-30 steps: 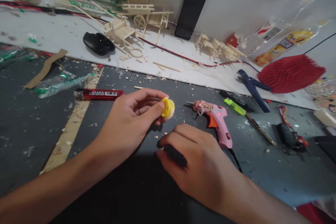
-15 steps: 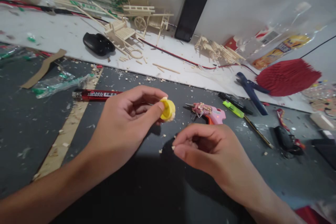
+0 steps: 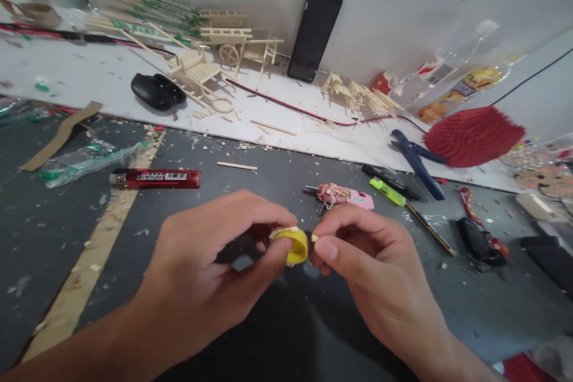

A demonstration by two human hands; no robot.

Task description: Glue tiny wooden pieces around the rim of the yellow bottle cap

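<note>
My left hand (image 3: 210,268) pinches a small yellow cap (image 3: 295,245) between thumb and fingers; small pale wood bits sit along the cap's rim. My right hand (image 3: 371,262) is closed in a pinch right beside the cap, thumb and forefinger holding a tiny pale wood piece (image 3: 314,238) at the cap's right edge. Both hands hover over the dark work mat (image 3: 179,221), near its front middle.
A pink glue gun (image 3: 344,196) lies just behind my hands. A red lighter (image 3: 156,178) lies at the left, a green lighter (image 3: 387,191) and blue pliers (image 3: 416,155) at the right. Stick-built models (image 3: 210,59) and a phone (image 3: 313,33) stand by the wall.
My right hand lifted off the mat with a tiny wood piece and came up to the cap. My left hand drew the cap nearer and tilted it.
</note>
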